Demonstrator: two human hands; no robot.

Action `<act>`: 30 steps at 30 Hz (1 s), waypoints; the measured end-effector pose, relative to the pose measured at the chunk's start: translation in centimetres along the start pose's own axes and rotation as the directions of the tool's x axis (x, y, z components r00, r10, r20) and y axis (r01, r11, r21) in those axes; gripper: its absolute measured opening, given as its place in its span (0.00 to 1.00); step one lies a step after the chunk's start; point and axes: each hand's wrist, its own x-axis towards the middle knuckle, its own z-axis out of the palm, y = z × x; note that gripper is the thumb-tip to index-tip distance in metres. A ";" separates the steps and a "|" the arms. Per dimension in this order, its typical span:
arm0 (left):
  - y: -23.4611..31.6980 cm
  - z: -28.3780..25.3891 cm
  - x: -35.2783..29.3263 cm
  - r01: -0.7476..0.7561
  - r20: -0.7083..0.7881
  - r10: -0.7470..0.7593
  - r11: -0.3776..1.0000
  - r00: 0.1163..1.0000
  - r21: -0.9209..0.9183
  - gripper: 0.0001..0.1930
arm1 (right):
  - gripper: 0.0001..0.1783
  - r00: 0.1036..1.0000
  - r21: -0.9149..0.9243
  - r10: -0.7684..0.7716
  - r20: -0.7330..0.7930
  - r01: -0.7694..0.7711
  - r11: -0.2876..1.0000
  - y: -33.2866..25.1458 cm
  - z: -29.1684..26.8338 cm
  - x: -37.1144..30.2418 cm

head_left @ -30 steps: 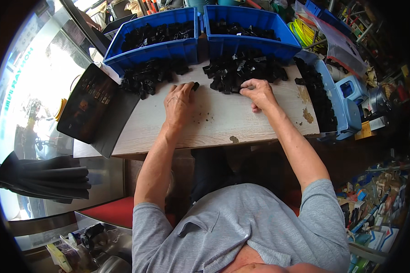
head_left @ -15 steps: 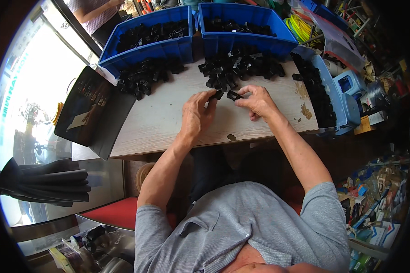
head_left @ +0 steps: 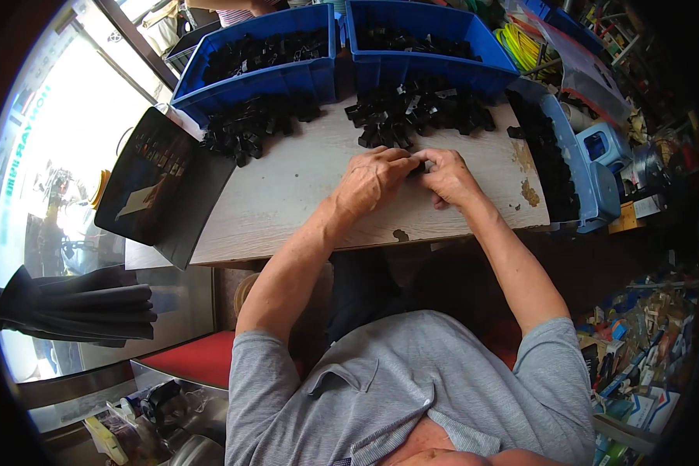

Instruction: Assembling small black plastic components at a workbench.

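Over the middle of the table, my left hand (head_left: pixel 373 179) and my right hand (head_left: pixel 449 177) meet with fingers closed. Between their fingertips shows a small black part (head_left: pixel 420 167), mostly covered by the fingers; whether it is one piece or two pressed together cannot be made out. Just beyond my hands lies a loose pile of black parts (head_left: pixel 412 113), blocky and shiny like plastic. A second pile of similar black parts (head_left: pixel 245 130) sits farther left, in front of the left bin.
Two blue bins (head_left: pixel 256 87) (head_left: pixel 435 64) of black parts stand along the far side. A light blue tub (head_left: pixel 571 167) with more parts adjoins the table's right edge. A dark folding stand (head_left: pixel 159 190) occupies the left end. Someone's arm (head_left: pixel 237 6) shows at the top.
My left hand has moved right to meet my right hand. The black parts held apart in each hand are now brought together. The person at the far left has shifted right.
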 end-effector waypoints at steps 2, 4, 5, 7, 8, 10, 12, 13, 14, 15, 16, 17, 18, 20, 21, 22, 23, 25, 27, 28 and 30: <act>-0.3 0.0 -0.4 -0.005 -0.014 0.005 1.000 1.000 -0.007 0.18 | 0.19 1.000 0.024 -0.016 -0.011 0.016 1.000 0.1 0.1 0.0; -0.3 0.0 -0.6 -0.018 -0.025 0.017 1.000 1.000 -0.025 0.19 | 0.20 1.000 0.010 -0.010 0.001 0.010 1.000 0.1 -0.2 0.0; -0.3 -0.1 -0.9 -0.026 -0.025 0.025 1.000 0.999 -0.018 0.20 | 0.21 1.000 -0.008 -0.013 0.018 0.014 1.000 0.1 -0.3 0.0; 0.4 -0.4 -1.1 -0.031 -0.022 0.031 0.999 0.999 -0.011 0.21 | 0.21 1.000 -0.011 -0.015 0.023 0.016 1.000 0.3 -0.4 0.1; 0.8 -0.5 -1.3 0.004 0.000 -0.004 0.999 1.000 0.054 0.22 | 0.21 0.999 -0.018 -0.023 0.028 0.024 1.000 0.4 -0.5 0.1; 1.5 -0.5 -1.8 0.039 0.018 -0.042 0.992 0.999 0.121 0.22 | 0.21 0.999 -0.012 -0.020 0.040 0.020 1.000 0.3 -0.6 0.0; 1.9 -0.1 -2.3 0.048 -0.011 -0.047 0.964 0.999 0.260 0.22 | 0.21 0.998 -0.008 -0.023 0.052 0.023 1.000 0.2 -0.6 0.0; 2.0 -0.1 -2.5 0.049 -0.014 -0.047 0.963 0.999 0.264 0.22 | 0.21 0.998 -0.007 -0.028 0.055 0.029 1.000 0.4 -0.6 0.1; 2.1 0.0 -2.5 0.058 -0.011 -0.057 0.961 0.998 0.270 0.22 | 0.21 0.998 -0.005 -0.035 0.058 0.035 0.999 0.3 -0.6 0.1; 2.2 -0.2 -2.6 0.068 -0.009 -0.068 0.958 0.998 0.278 0.22 | 0.21 0.997 -0.006 -0.040 0.062 0.041 0.999 0.2 -0.4 0.1; 2.3 -0.3 -2.6 0.070 -0.011 -0.070 0.956 0.997 0.284 0.22 | 0.20 0.998 0.005 -0.041 0.056 0.041 0.999 0.1 -0.2 -0.1; 2.3 -0.4 -2.6 0.088 -0.003 -0.090 0.965 0.996 0.246 0.21 | 0.19 0.998 0.017 -0.043 0.050 0.042 0.999 -0.1 0.0 -0.2; 2.5 -0.7 -2.4 0.101 0.003 -0.104 0.973 0.995 0.207 0.21 | 0.19 0.997 0.016 -0.052 0.048 0.051 0.999 -0.1 0.0 -0.3; 2.1 -0.5 -2.4 0.112 -0.093 -0.097 0.978 0.991 0.178 0.20 | 0.18 0.998 0.038 -0.049 0.029 0.048 0.998 0.4 -0.4 -0.5; 1.9 -0.7 -2.4 0.125 -0.184 -0.098 0.982 0.978 0.142 0.20 | 0.18 0.998 0.038 -0.059 0.030 0.058 0.998 0.6 -0.4 -0.5; 1.3 -1.1 -2.2 0.124 -0.189 -0.095 0.981 0.977 0.149 0.20 | 0.18 0.999 0.093 -0.045 0.020 0.042 0.995 0.8 -0.6 -0.5; 0.0 -2.0 -1.8 0.239 -0.276 -0.173 0.943 0.946 0.230 0.20 | 0.19 1.000 0.149 -0.029 0.010 0.027 0.988 1.1 -0.8 -0.5; -2.9 -3.6 -1.1 0.398 -0.403 -0.244 0.843 0.882 0.360 0.18 | 0.20 1.000 0.233 -0.021 -0.001 0.020 0.972 2.0 -1.7 -1.0; -6.4 -4.8 -0.9 0.477 -0.383 -0.313 0.736 0.869 0.480 0.16 | 0.23 1.000 0.322 0.024 -0.009 -0.020 0.946 2.6 -2.8 -1.2; -7.7 -5.2 -1.1 0.504 -0.326 -0.385 0.677 0.863 0.535 0.14 | 0.23 1.000 0.319 0.018 -0.014 -0.012 0.948 2.9 -3.5 -1.2; -9.7 -5.4 -1.9 0.487 -0.301 -0.383 0.659 0.873 0.573 0.14 | 0.23 0.991 0.366 0.072 -0.110 -0.026 0.930 3.7 -5.1 -1.0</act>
